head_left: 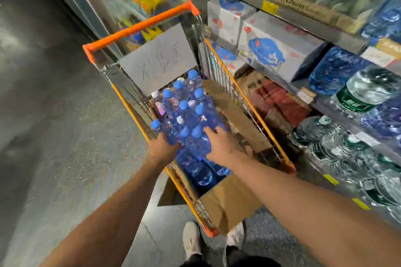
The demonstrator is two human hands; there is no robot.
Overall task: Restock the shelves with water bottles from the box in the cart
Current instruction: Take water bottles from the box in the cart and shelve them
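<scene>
Water bottles (191,115) in the cart: clear blue-tinted plastic, glossy, with matt blue plastic caps. Box (230,199) around them: plain brown cardboard, matt, rough-edged flaps. Cart (249,112): shiny bare metal wire, orange plastic handle (138,26) and rim trim. Grey card sign (158,60) under the handle, dull. Floor (54,115) left of the cart: grey concrete, slightly sheened.
</scene>
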